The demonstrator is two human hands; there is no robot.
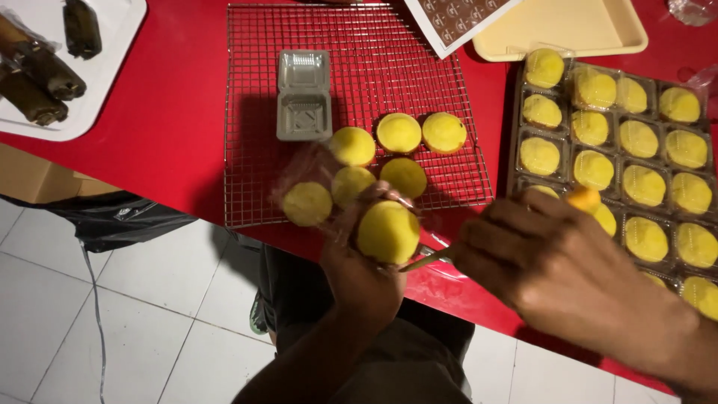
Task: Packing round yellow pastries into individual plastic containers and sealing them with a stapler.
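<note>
Red tabletop (172, 112) over white tiled floor, yellow cakes being handled at the near edge.

Far left: white tray (112, 71) with dark wrapped rolls (37, 75), well clear of the work. Centre: wire cooling rack (419, 52) carrying an open, empty clear clamshell box (304, 95) and six loose yellow cakes (399, 132) bunched at its near side, within reach. Left hand (359, 277) is closed around one yellow cake (387, 232), held upright over the table edge with a clear wrapper (310, 176) trailing off it, looks like it's steadied there for the tool. Right hand (553, 262) is clenched on a thin stick-like tool (426, 260) pointing at that cake; blurred, so tool type unclear. Right: clear compartment tray (516, 135) full of cakes, partly blocked by the right hand. Beige tray (561, 30) behind it.
</note>
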